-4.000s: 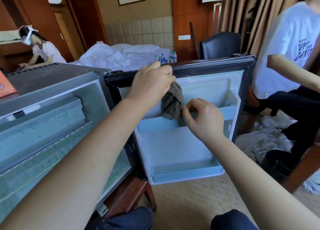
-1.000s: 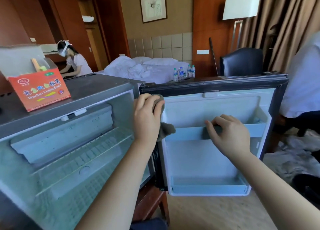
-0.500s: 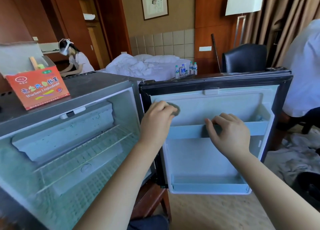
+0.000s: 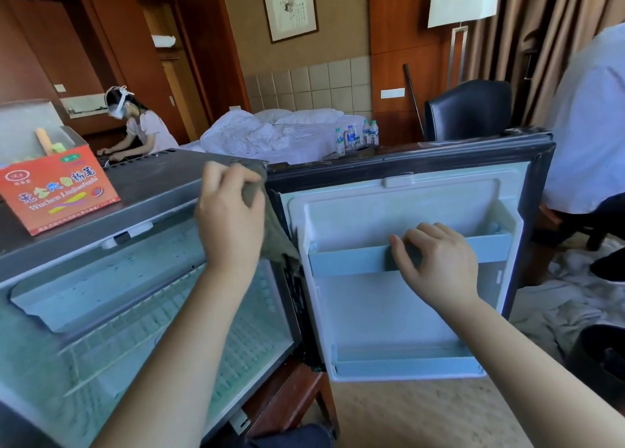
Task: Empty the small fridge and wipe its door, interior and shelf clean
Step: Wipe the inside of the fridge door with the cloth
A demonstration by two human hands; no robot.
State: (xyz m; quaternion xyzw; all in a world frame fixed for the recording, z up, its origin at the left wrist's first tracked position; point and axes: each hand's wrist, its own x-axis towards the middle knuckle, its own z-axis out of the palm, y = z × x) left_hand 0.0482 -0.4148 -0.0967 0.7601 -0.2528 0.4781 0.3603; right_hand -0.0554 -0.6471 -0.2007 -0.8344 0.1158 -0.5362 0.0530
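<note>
While the left hand (image 4: 230, 217) grips the cloth (image 4: 272, 234) at eleven o'clock, on the fridge (image 4: 159, 180) top edge, the right hand (image 4: 436, 261) clasps the door shelf (image 4: 348, 261).

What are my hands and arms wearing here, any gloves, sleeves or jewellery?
Nothing visible. The left hand and right hand are gloveless, with no rings, watch or bracelet, and the left forearm and right forearm are bare to the frame's edge, no sleeve showing.
</note>
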